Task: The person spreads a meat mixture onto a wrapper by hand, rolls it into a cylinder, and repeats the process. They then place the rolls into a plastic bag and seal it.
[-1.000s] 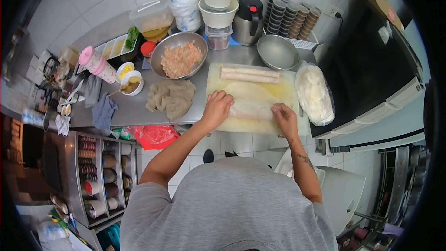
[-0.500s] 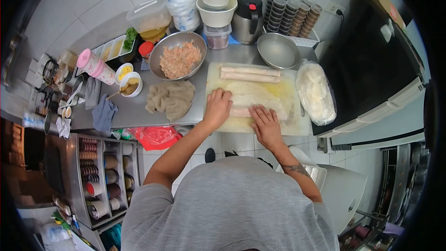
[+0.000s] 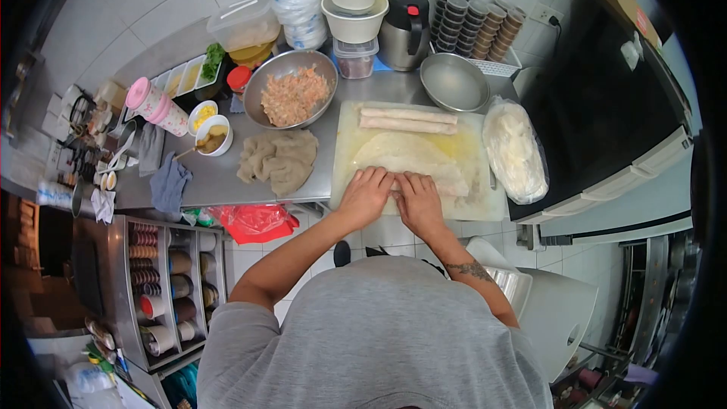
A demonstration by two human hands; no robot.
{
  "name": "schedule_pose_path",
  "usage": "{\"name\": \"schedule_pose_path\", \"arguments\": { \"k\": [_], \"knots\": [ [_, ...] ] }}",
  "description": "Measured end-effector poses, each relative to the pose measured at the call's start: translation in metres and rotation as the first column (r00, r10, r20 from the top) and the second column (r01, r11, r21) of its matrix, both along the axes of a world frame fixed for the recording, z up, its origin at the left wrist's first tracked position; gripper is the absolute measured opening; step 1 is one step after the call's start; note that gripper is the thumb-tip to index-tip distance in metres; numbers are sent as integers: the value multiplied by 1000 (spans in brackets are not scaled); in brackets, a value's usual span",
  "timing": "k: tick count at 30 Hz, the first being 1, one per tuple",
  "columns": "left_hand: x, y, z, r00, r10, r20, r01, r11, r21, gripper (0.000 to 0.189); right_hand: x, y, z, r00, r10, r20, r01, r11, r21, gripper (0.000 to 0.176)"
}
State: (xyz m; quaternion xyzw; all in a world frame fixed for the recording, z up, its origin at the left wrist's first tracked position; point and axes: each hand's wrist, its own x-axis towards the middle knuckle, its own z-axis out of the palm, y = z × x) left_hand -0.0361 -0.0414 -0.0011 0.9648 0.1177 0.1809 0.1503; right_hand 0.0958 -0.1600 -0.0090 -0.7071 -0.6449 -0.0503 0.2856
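Observation:
A thin pale wrapper sheet (image 3: pixel 405 151) lies on the cutting board (image 3: pixel 473 208), its near edge folded over a pinkish filling. My left hand (image 3: pixel 366 195) and my right hand (image 3: pixel 419 201) sit side by side at that folded edge, thumbs close together. Both have their fingers curled over the wrapper, holding it; the fold beneath them is partly hidden. Behind the sheet, finished-looking pale rolls (image 3: pixel 407 120) lie across the board. A steel bowl (image 3: pixel 327 102) of pinkish minced filling (image 3: pixel 295 97) stands at the back left of the board.
Right of the board rests a plastic bag of white wrappers (image 3: pixel 515 151). An empty metal bowl (image 3: pixel 454 82) stands behind it. On the left lie a beige cloth (image 3: pixel 278 160) and a white bowl with brown contents (image 3: pixel 214 136). Stacked tubs (image 3: pixel 354 21) and a steel jug (image 3: pixel 403 32) line the wall.
My right hand has slid left along the wrapper, and my left hand has come right and nearer to me. They now meet near the middle, where they were apart before.

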Motion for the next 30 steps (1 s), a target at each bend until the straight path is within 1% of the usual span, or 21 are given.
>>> {"name": "schedule_pose_path", "arguments": {
  "k": [2,5,8,11,14,17,18,20,21,22,23,25,26,28,29,30],
  "knots": [
    [-3,3,0,1000,-18,-24,17,1000,-5,36,2,-3,3,1000,23,12,-23,1000,10,46],
    [-12,11,1,999,-4,44,4,1000,10,35,16,-16,23,997,49,-52,-50,998,-22,44],
    [-30,19,-1,997,58,44,-57,998,-29,34,43,-44,23,997,-59,-57,55,996,-73,45],
    [-34,21,8,997,68,38,-64,994,-90,36,53,-55,23,990,6,-138,-18,996,-92,48],
    [-28,19,9,995,78,60,-72,993,-91,37,51,-48,31,999,0,-37,-5,992,-123,49],
    [-26,18,6,998,47,-28,-48,998,-27,38,35,-31,34,994,13,-109,-18,999,-50,50],
    [-24,18,10,999,35,0,-35,999,-30,37,29,-24,29,991,46,-124,-51,998,-36,51],
    [-18,17,16,998,18,55,-16,999,-36,35,16,-15,24,992,93,-86,-99,993,-69,50],
    [-18,15,14,999,-1,43,1,1000,-14,35,10,-11,22,991,118,-68,-123,989,-83,50],
    [-18,13,9,999,-20,30,20,1000,6,34,6,-9,19,996,80,-40,-83,994,-78,48],
    [-18,11,6,999,-41,18,41,999,25,33,5,-8,19,997,72,-42,-76,993,-95,46],
    [-17,15,10,999,-42,-8,42,999,3,32,3,-8,23,998,52,-45,-58,990,-129,43],
    [-17,16,12,999,-44,-22,44,999,-9,32,2,-6,22,997,52,-58,-58,993,-105,41],
    [-8,13,15,999,-51,17,52,998,-39,31,2,4,21,995,52,-80,-56,997,-52,36],
    [-4,12,16,998,-54,37,56,997,-51,31,0,6,18,996,40,-82,-46,997,-66,35],
    [-2,12,15,998,-55,6,55,997,-50,30,-2,8,14,996,29,-85,-36,996,-82,34]
  ]
}}
